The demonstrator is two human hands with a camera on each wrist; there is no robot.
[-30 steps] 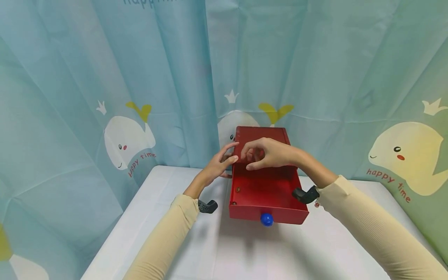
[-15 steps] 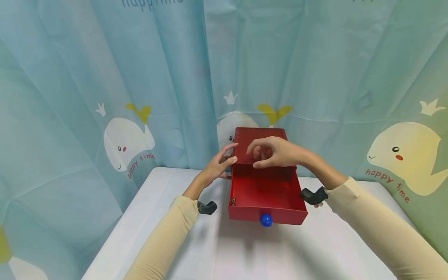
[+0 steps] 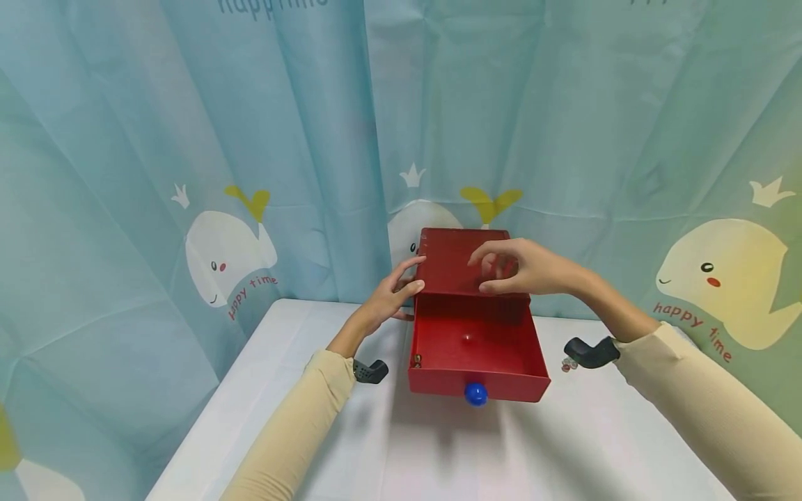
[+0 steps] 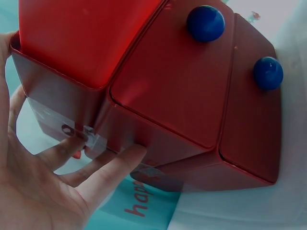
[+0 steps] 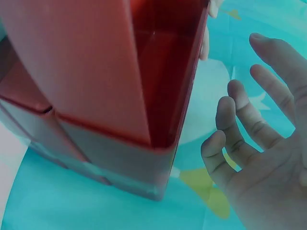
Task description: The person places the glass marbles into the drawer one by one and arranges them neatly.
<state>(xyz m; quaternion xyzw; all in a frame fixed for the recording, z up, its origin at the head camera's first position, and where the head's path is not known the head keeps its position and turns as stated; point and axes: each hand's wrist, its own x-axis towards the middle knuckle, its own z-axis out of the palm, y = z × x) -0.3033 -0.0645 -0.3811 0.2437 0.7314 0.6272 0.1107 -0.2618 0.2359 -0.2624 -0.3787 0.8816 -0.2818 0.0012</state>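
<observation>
A red drawer cabinet (image 3: pixel 446 259) stands on the table with its top drawer (image 3: pixel 495 351) pulled out, a blue round knob (image 3: pixel 476 394) on its front. Two small brassy round pieces (image 3: pixel 417 360) lie in the drawer's front left corner. My left hand (image 3: pixel 384 300) rests against the cabinet's left side; in the left wrist view its fingers (image 4: pixel 120 167) press lightly on the taped wall. My right hand (image 3: pixel 532 268), fingers loosely bent and holding nothing, hovers over the cabinet's right part. In the right wrist view its palm (image 5: pixel 268 187) shows bare beside the cabinet.
Several small clear and reddish pieces (image 3: pixel 569 364) lie on the white table (image 3: pixel 313 390) right of the cabinet. Two lower drawers (image 4: pixel 177 72) are closed, each with a blue knob. A blue-green whale curtain (image 3: pixel 313 174) hangs close behind.
My right hand has moved right, away from over the drawer opening. One brassy piece has rolled forward to join the other in the drawer's corner. My left hand has stayed in place.
</observation>
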